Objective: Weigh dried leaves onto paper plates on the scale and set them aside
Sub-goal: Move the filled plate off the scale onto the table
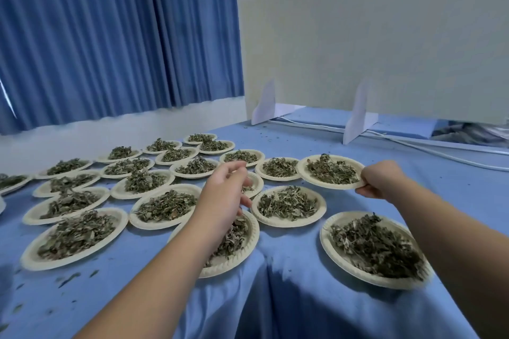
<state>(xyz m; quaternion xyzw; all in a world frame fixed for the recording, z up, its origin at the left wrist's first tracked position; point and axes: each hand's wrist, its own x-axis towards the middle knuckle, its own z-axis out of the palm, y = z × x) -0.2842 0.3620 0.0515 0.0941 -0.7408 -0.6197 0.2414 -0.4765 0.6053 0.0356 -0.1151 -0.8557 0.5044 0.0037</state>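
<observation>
Right hand (377, 181) pinching the plate (302, 170) rim at one o'clock, left hand (223, 192) loose, I should lower it level.

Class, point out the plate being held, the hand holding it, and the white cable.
held plate (301, 169), head view, left rim
right hand (381, 179), head view, back of hand
white cable (451, 158), head view, middle stretch

The left arm (154, 278) hides part of the near plate (252, 239); a far-left plate (17, 189) is cropped.
</observation>
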